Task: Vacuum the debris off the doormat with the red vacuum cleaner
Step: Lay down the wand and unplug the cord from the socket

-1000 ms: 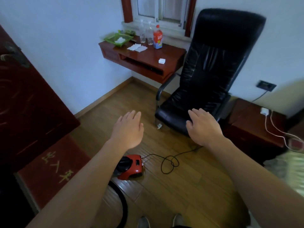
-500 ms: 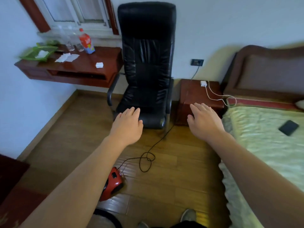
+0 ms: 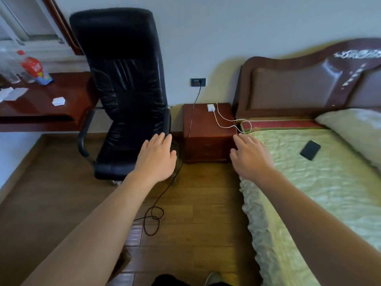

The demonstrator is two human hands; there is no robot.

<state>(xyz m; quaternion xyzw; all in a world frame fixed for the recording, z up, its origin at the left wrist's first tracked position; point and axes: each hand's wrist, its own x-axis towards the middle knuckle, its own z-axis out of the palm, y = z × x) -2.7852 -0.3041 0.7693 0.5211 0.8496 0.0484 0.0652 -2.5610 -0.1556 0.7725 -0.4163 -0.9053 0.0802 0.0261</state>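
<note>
The view has swung right since half a second ago: the red vacuum cleaner, then at the lower left beside the left forearm, no longer shows, and whether the forearm hides it cannot be told. Its thin black cord (image 3: 153, 217) loops on the glossy plank floor (image 3: 195, 234) and rises to the wall socket (image 3: 198, 82). A creased black leather chair (image 3: 123, 79), a square reddish wooden nightstand (image 3: 208, 141) and a bed (image 3: 309, 193) with a rumpled green quilt fill the frame. The left hand (image 3: 156, 159) and right hand (image 3: 250, 159) stay outstretched, palms down, fingers straight, holding nothing.
</note>
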